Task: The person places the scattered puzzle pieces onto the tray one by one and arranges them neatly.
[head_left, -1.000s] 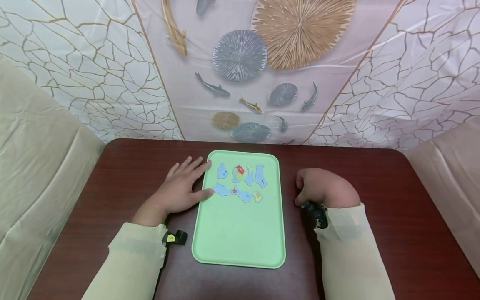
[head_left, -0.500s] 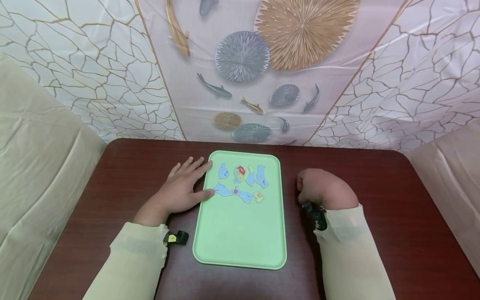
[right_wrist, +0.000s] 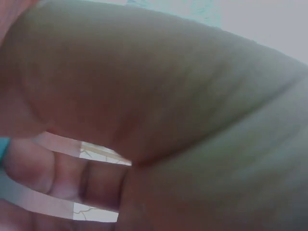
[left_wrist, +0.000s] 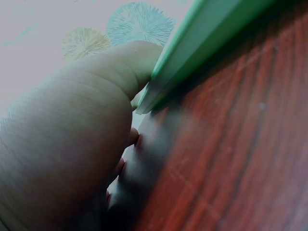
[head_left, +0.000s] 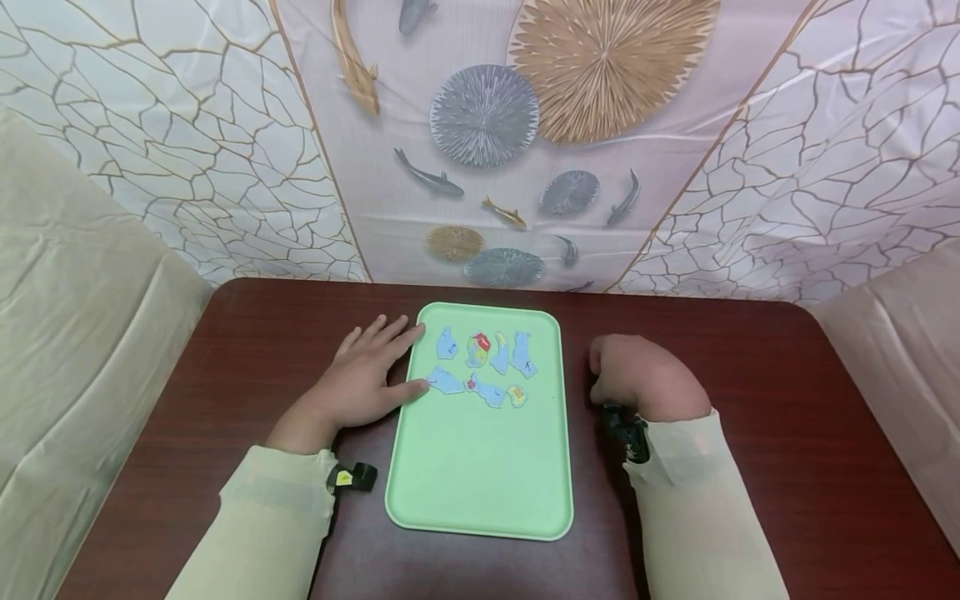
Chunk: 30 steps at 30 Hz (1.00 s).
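A light green tray [head_left: 480,467] lies on the dark table. On its far half are several flat, irregular puzzle-like pieces [head_left: 491,394], mostly pale blue, some with red or yellow print. My left hand [head_left: 358,379] rests at the tray's left side, fingers spread, with thumb and index finger touching the rim. In the left wrist view, the thumb [left_wrist: 120,67] meets the edge of the tray [left_wrist: 192,43]. To the right of the tray, apart from it, my right hand [head_left: 648,375] is loosely curled. Between its fingers [right_wrist: 96,183] in the right wrist view I see no object.
Reddish-brown wood tabletop [head_left: 810,433] extends on both sides of the tray. A patterned cloth [head_left: 480,192] with fish and round leaf shapes hangs behind the far edge. Beige padded panels [head_left: 82,358] flank the table. Each wrist carries a small black camera [head_left: 363,477].
My right hand has shifted a little to the left. My left hand and the pieces hold their places on the tray; the head view has moved only slightly.
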Available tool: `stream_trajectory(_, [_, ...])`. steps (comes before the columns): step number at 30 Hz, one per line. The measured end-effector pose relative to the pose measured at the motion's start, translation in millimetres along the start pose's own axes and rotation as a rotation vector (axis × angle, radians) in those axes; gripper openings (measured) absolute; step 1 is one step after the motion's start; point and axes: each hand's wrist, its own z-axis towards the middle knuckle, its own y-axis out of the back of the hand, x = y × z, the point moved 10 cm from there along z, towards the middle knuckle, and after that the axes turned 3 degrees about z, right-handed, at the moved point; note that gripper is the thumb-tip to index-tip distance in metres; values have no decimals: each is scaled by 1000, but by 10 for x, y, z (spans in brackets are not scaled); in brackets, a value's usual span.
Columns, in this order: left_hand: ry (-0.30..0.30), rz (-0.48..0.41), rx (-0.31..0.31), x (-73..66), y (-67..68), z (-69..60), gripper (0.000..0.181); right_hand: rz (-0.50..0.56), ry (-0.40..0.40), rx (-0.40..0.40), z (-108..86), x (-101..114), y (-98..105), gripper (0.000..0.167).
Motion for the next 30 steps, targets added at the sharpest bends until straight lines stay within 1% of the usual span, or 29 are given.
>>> stream_trajectory(4, [0, -1, -2, 1, -3, 0, 89, 74, -20, -36, -48, -2, 68, 16])
stream_trajectory(7, [-1, 0, -2, 2, -1, -1, 89, 101, -11, -62, -83, 40, 129, 18])
stream_trajectory(10, [-3, 1, -2, 2, 1, -2, 89, 60, 31, -106, -117, 135, 206, 19])
stream_trajectory(13, [-5, 3, -4, -1, 4, -1, 90, 13, 89, -156, -165, 264, 272, 22])
stream_trajectory(19, [-2, 9, -3, -6, 6, -1, 90, -9, 215, -224, -270, 556, 313, 22])
stream_trajectory(21, [-2, 7, -2, -9, 6, -3, 89, -12, 239, -241, -290, 634, 307, 21])
stream_trajectory(24, [-2, 5, -1, -11, 7, -3, 89, -16, 255, -240, -286, 720, 266, 23])
stream_trajectory(27, [0, 5, 1, -6, 3, -3, 89, -25, 256, -220, -254, 779, 197, 26])
stream_trajectory(30, [-1, 5, 1, -1, 0, -2, 90, -39, 267, -206, -202, 832, 115, 24])
